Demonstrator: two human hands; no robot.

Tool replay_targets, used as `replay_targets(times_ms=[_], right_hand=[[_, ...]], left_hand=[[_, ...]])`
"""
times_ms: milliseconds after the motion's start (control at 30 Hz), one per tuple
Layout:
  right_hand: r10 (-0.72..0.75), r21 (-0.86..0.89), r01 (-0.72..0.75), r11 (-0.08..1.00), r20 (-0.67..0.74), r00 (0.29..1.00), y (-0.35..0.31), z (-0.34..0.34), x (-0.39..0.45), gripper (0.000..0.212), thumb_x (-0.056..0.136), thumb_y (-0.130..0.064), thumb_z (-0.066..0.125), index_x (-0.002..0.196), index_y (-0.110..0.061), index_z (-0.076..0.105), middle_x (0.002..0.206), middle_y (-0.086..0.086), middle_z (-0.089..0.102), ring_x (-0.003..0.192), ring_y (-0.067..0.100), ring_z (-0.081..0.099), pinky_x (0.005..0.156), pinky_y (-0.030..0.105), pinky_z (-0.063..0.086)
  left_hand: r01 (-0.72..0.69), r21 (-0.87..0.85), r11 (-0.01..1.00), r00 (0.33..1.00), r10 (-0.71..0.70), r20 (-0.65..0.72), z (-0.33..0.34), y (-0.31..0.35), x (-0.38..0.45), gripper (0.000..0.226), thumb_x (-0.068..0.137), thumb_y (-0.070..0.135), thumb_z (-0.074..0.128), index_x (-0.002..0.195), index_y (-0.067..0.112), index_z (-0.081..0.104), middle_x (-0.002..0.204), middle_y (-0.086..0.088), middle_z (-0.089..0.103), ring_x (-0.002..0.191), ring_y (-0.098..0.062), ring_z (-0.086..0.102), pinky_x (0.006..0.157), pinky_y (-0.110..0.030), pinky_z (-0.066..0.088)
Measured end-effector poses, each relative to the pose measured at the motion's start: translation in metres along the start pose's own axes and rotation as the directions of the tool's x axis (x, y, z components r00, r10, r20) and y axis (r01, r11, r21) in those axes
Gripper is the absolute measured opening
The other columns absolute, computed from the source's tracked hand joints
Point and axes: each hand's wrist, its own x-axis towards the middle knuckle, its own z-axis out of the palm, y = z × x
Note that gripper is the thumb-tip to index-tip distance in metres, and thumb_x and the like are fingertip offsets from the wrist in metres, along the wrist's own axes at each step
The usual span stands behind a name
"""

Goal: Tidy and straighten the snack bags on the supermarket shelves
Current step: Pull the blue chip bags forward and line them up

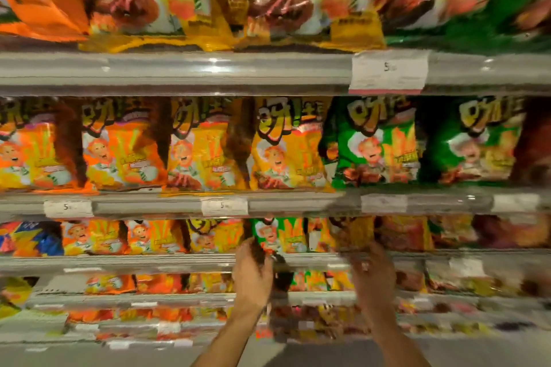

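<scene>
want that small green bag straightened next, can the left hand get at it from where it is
Probably yes: the left hand is already at the shelf edge by the green bag, with nothing between them, though blur hides any contact.

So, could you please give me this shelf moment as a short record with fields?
setting: supermarket shelves of snack bags
left hand: at the third shelf, by the green bag; grip blurred
right hand: raised to the orange bag; grip blurred
price tag: on the top rail
image: motion-blurred
</scene>
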Motion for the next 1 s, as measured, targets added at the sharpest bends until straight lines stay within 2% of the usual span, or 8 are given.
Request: replay_targets(times_ms=[100, 200, 267, 400, 500, 700, 833, 1000], right_hand=[[-0.026, 0.084, 0.021, 0.996, 0.064, 0.998, 0.003, -0.011, 0.022, 0.054, 0.081, -0.017, 0.084, 0.126, 0.0, 0.059, 0.119, 0.016, 0.062, 0.109, 0.036, 0.06, 0.087, 0.022, 0.046], [0.034, 0.079, -0.056, 0.995, 0.255, 0.966, 0.003, -0.015, 0.047, 0.091, 0.074, -0.048, 0.085, 0.146, -0.009, 0.045, 0.144, 0.014, 0.05, 0.131, 0.034, 0.05, 0.108, 0.044, 0.044], [0.05, 0.017, -0.057, 0.998, 0.291, 0.955, 0.004, -0.015, 0.061, 0.104, 0.07, -0.053, 0.087, 0.153, -0.014, 0.037, 0.15, 0.009, 0.045, 0.137, 0.031, 0.045, 0.114, 0.05, 0.04], [-0.006, -0.065, 0.03, 0.997, 0.334, 0.942, 0.005, -0.007, 0.085, 0.102, 0.067, -0.053, 0.089, 0.149, -0.015, 0.042, 0.144, 0.008, 0.054, 0.134, 0.031, 0.05, 0.109, 0.042, 0.044], [-0.019, -0.075, 0.052, 0.996, 0.39, 0.92, 0.01, -0.002, 0.099, 0.108, 0.066, -0.054, 0.09, 0.153, -0.02, 0.036, 0.152, 0.002, 0.048, 0.139, 0.025, 0.047, 0.112, 0.035, 0.041], [-0.051, 0.001, 0.056, 0.998, 0.433, 0.9, 0.016, 0.0, 0.106, 0.102, 0.06, -0.059, 0.091, 0.145, -0.035, 0.039, 0.135, -0.02, 0.044, 0.123, 0.002, 0.041, 0.101, 0.02, 0.033], [-0.02, -0.005, 0.025, 1.0, 0.428, 0.903, 0.013, 0.002, 0.103, 0.102, 0.054, -0.069, 0.087, 0.141, -0.035, 0.047, 0.139, -0.012, 0.055, 0.128, 0.013, 0.053, 0.103, 0.026, 0.043], [-0.036, -0.012, 0.043, 0.999, 0.348, 0.937, 0.004, 0.005, 0.088, 0.097, 0.059, -0.071, 0.084, 0.139, -0.026, 0.054, 0.129, -0.009, 0.062, 0.122, 0.021, 0.06, 0.091, 0.022, 0.047]], left_hand=[[0.011, -0.045, 0.999, 1.0, -0.011, 0.008, 0.01, 0.014, 0.008, 0.062, 0.094, 0.023, 0.066, 0.147, 0.004, 0.039, 0.143, -0.014, 0.051, 0.133, -0.03, 0.048, 0.112, -0.042, 0.039], [0.06, -0.123, 0.991, 0.998, -0.057, 0.028, 0.015, 0.023, 0.024, 0.061, 0.09, 0.022, 0.072, 0.141, 0.001, 0.044, 0.132, -0.006, 0.057, 0.123, -0.026, 0.055, 0.104, -0.03, 0.043], [0.09, -0.154, 0.984, 0.995, -0.084, 0.046, 0.015, 0.025, 0.034, 0.067, 0.087, 0.021, 0.077, 0.14, 0.0, 0.042, 0.123, 0.002, 0.055, 0.113, -0.019, 0.056, 0.094, -0.017, 0.042], [0.15, -0.131, 0.98, 0.98, -0.131, 0.147, 0.013, 0.023, 0.052, 0.067, 0.08, 0.026, 0.082, 0.132, 0.008, 0.044, 0.106, -0.007, 0.064, 0.102, -0.026, 0.062, 0.082, -0.031, 0.051], [0.197, -0.128, 0.972, 0.97, -0.174, 0.171, 0.016, 0.021, 0.063, 0.067, 0.079, 0.026, 0.083, 0.129, 0.006, 0.043, 0.107, -0.012, 0.063, 0.103, -0.03, 0.061, 0.086, -0.04, 0.051], [0.248, -0.179, 0.952, 0.958, -0.213, 0.194, 0.022, 0.018, 0.075, 0.065, 0.077, 0.015, 0.085, 0.121, 0.007, 0.039, 0.115, -0.009, 0.059, 0.111, -0.029, 0.058, 0.086, -0.036, 0.049], [0.234, -0.208, 0.95, 0.963, -0.198, 0.182, 0.023, 0.019, 0.077, 0.061, 0.075, 0.004, 0.085, 0.119, -0.003, 0.043, 0.119, -0.021, 0.06, 0.118, -0.036, 0.057, 0.085, -0.037, 0.053], [0.234, -0.278, 0.932, 0.968, -0.196, 0.156, 0.017, 0.022, 0.073, 0.056, 0.07, 0.002, 0.087, 0.116, -0.001, 0.055, 0.112, -0.014, 0.068, 0.109, -0.03, 0.063, 0.1, -0.046, 0.05]])
